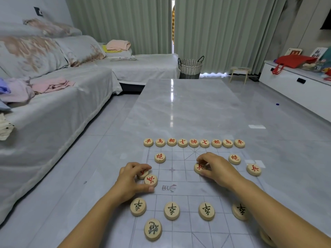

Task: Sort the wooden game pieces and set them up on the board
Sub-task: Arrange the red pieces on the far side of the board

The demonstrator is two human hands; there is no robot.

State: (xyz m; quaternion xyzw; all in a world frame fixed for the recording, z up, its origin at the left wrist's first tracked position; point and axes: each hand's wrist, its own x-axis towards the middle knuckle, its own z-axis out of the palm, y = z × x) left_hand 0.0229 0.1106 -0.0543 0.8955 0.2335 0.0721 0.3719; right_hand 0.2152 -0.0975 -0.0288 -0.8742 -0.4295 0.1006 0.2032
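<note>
Pieces (194, 143) on board (179, 190), under hands (217, 168)

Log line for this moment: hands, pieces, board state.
left hand: on two red pieces | right hand: placing red soldier | red back row: complete | board: soldier row unfinished

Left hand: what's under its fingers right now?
The left hand covers most of one red-marked piece, character unreadable. A second red soldier piece sits by the thumb, fully visible.
</note>
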